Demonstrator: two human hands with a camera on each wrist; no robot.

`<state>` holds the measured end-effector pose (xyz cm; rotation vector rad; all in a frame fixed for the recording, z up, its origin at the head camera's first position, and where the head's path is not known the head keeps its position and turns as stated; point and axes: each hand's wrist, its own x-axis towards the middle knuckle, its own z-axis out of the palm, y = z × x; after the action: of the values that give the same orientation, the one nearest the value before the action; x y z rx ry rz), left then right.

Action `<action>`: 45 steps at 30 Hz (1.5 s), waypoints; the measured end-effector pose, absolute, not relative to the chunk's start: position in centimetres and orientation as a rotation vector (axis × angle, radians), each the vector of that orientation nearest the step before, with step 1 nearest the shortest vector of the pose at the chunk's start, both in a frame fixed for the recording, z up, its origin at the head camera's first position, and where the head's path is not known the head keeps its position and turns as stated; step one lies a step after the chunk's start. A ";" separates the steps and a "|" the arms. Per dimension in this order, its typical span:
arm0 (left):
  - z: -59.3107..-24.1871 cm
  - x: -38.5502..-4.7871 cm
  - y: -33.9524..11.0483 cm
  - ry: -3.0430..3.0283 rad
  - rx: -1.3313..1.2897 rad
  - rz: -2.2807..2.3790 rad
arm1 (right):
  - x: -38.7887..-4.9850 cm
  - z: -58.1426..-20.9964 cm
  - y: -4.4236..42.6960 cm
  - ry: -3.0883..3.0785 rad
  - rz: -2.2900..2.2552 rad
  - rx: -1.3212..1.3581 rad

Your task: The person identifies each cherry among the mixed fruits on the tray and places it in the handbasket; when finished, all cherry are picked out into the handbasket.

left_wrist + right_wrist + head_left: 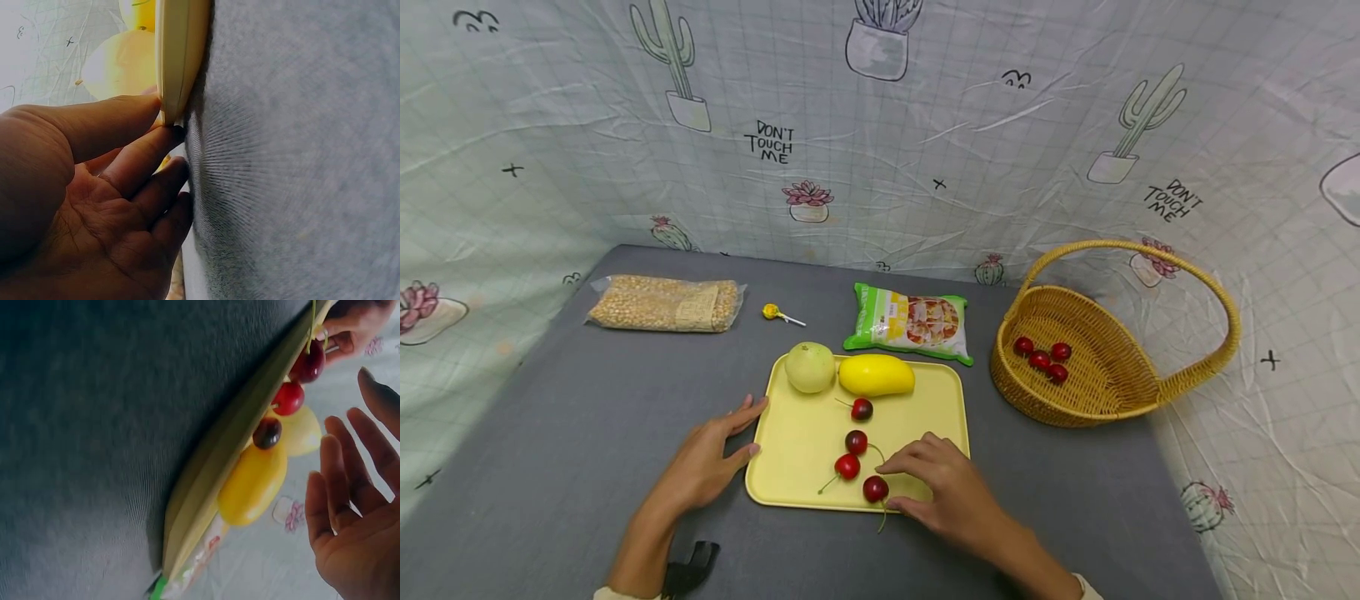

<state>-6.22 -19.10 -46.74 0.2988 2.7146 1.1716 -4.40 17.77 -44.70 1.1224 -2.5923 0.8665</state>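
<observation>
A pale yellow tray [790, 487] holds a yellow mango [876, 375], a round light-green fruit [810, 367] and several dark red cherries with stems. My left hand [703, 458] touches the tray's left edge, thumb and forefinger apart along it; in the left wrist view its fingertips meet the rim. My right hand [943, 492] hovers over the tray's front right, fingers spread and nothing between them. Closest to its thumb and fingertips lies the front cherry [876, 489], its stem hanging over the front rim. In the right wrist view this palm [356, 556] shows empty.
At right stands a wicker basket [1075, 408] with a tall handle and several cherries inside. Behind the tray lie a green-and-white packet [913, 323], a yellow lollipop [772, 312] and a bag of yellow kernels [662, 304]. A black strap [692, 568] shows near the left wrist.
</observation>
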 end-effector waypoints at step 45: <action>-46.8 -6.1 -19.1 2.709 0.276 1.166 | -4.2 -44.7 16.8 -2.737 0.724 1.013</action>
<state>-6.11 -19.07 -46.85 0.2765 2.7091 1.1662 -4.20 16.76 -44.70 1.0129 -2.7369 0.7236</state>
